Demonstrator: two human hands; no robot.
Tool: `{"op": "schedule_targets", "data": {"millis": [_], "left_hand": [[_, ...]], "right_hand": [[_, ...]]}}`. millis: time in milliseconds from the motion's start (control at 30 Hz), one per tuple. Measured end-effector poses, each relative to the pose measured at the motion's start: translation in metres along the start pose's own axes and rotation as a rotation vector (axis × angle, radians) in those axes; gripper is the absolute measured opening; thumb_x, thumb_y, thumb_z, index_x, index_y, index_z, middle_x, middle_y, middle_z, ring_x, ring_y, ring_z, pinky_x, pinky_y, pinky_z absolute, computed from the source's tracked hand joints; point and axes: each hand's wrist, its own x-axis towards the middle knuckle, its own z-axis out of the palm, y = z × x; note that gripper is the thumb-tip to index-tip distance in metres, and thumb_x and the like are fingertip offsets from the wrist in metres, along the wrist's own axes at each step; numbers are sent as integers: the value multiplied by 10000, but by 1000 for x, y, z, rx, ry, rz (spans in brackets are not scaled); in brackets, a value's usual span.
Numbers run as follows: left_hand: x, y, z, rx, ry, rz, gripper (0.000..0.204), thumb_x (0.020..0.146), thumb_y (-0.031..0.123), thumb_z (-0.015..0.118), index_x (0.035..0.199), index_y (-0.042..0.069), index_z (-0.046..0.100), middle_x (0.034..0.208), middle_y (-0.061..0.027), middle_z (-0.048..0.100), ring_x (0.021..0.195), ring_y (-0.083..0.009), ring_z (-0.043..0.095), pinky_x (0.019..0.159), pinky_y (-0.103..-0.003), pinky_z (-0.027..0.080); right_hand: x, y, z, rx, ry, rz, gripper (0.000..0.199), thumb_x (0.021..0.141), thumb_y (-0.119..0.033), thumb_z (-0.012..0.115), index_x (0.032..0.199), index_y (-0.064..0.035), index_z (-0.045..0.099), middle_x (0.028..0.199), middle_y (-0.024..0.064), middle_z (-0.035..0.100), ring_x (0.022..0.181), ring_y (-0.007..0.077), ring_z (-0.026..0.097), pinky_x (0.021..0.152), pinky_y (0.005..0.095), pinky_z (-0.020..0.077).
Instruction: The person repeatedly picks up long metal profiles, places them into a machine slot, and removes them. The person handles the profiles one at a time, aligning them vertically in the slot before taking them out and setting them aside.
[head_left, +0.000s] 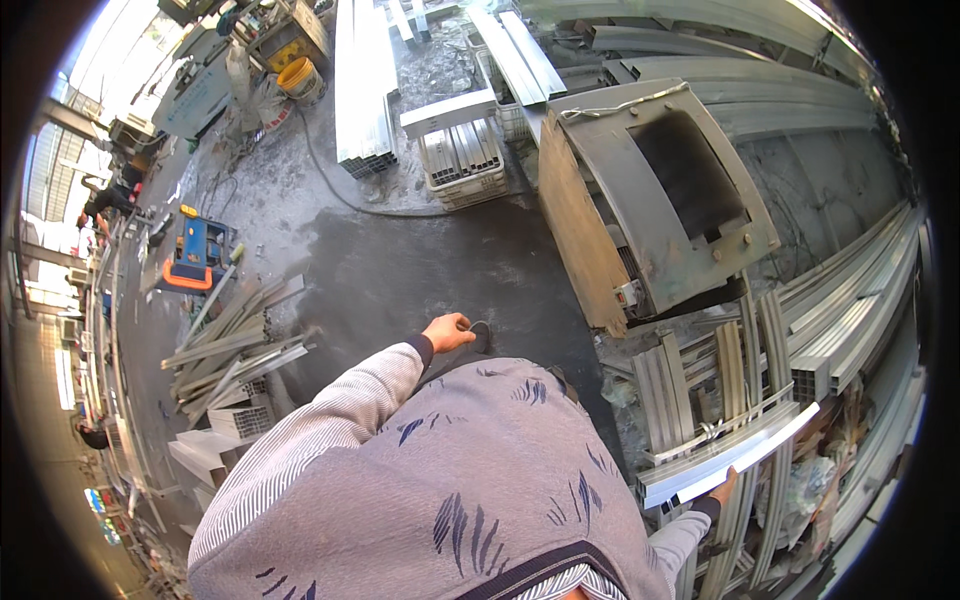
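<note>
My left hand is in front of my body, above the dark floor, with its fingers curled in a pinch. A thin curved line, like a strand of wire, shows by the fingertips, but what they hold is too small to make out. Out to the right, my right hand grips the near edge of a long silver metal profile. This piece lies across the top of several upright bundled profiles, and some of my fingers are hidden beneath it.
A metal cabinet with a dark opening stands ahead right. Long profiles are stacked along the right. Ahead are a white crate of profiles and a hose. Offcuts and a blue-orange tool are left, a yellow bucket farther off.
</note>
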Motion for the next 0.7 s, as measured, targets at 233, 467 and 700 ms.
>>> {"op": "schedule_targets", "data": {"millis": [233, 467, 700], "left_hand": [[-13, 153, -21, -4, -44, 473, 638, 875, 369, 806, 1371, -1, 651, 1342, -226, 711, 1258, -347, 687, 1078, -410, 545], [-62, 265, -23, -69, -122, 984, 863, 849, 299, 837, 1563, 64, 414, 1411, -241, 577, 1356, -387, 536, 1151, -467, 447], [-62, 218, -75, -14, 18, 641, 438, 855, 183, 797, 1244, 113, 608, 1223, -141, 676, 1168, -393, 648, 945, -516, 545]], "right_hand": [[-53, -68, 173, 208, -93, -385, 707, 939, -493, 718, 1416, 7, 569, 1262, 116, 630, 1134, 263, 614, 992, 441, 500], [-224, -115, 411, 431, -535, -540, 520, 931, -382, 777, 1254, -16, 596, 1031, 68, 606, 928, 181, 593, 822, 369, 517], [-328, -69, 524, 321, -451, -547, 682, 935, -353, 788, 1408, 37, 488, 1269, 147, 579, 1099, 261, 603, 966, 447, 520]]}}
